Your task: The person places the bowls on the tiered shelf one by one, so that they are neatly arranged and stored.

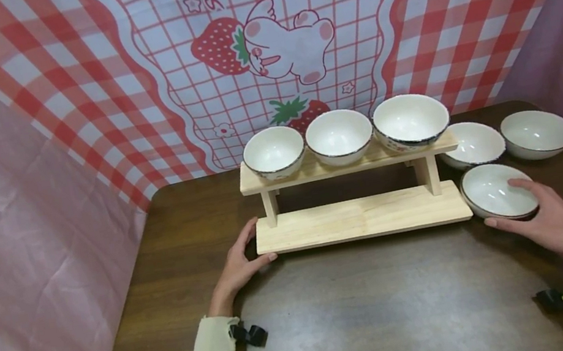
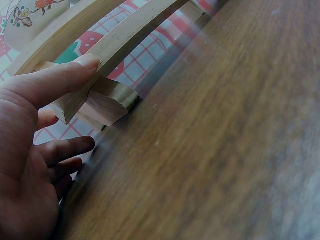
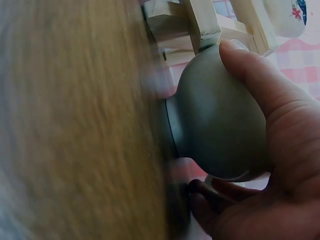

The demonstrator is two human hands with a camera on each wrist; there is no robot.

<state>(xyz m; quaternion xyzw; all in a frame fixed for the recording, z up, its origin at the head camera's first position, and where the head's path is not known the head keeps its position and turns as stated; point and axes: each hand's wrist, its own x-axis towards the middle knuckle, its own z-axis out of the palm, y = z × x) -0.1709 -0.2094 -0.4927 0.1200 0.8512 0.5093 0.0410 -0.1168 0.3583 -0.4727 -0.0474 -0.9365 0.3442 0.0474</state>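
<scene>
A two-tier wooden rack (image 1: pixel 361 218) stands on the table. My left hand (image 1: pixel 238 266) holds the left end of its lower board; in the left wrist view the thumb (image 2: pixel 65 80) lies along the front edge, other fingers round the end. On the rack's upper board sit a left bowl (image 1: pixel 274 150), a middle bowl (image 1: pixel 339 135) and a larger right bowl (image 1: pixel 410 118), all white inside with dark rims. My right hand (image 1: pixel 551 217) grips a white bowl (image 1: pixel 497 192) beside the rack's right end. In the right wrist view this bowl (image 3: pixel 220 115) is upright, its foot close to the table.
Behind the gripped bowl stand a scallop-edged bowl (image 1: pixel 473 143), partly hidden by the rack, and another dark-rimmed bowl (image 1: pixel 538 133) near the table's right edge. A brown wooden table (image 1: pixel 382 308) extends toward me. A red-and-white checked cloth (image 1: pixel 287 44) hangs behind, with pink drapes (image 1: pixel 19 244) at the sides.
</scene>
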